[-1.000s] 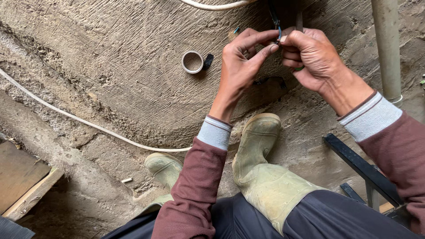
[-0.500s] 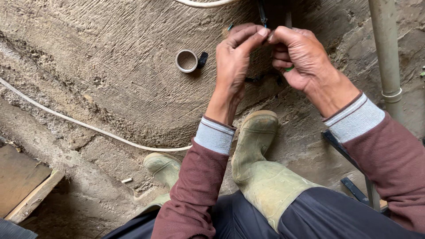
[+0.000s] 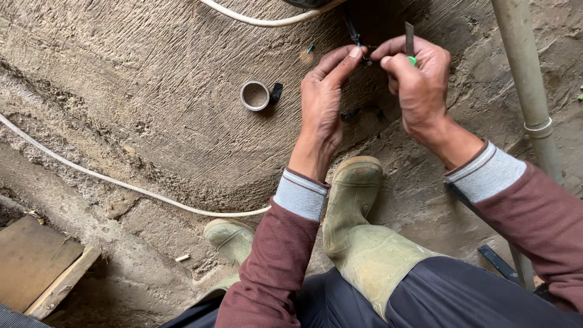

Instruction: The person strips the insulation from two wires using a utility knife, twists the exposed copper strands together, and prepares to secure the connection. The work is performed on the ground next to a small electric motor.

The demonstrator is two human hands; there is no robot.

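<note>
- Here, a tape roll [image 3: 255, 95] lies on the rough ground, left of the fingers.
- Left hand [image 3: 322, 100] pinches a thin dark wire [image 3: 352, 29] at its fingertips.
- Right hand [image 3: 420, 85] grips a green-handled tool [image 3: 410, 44]; a grey pipe [image 3: 523, 79] stands beyond.

Wire joint [image 3: 364, 56] perhaps behind fingers [image 3: 340, 61]
</note>
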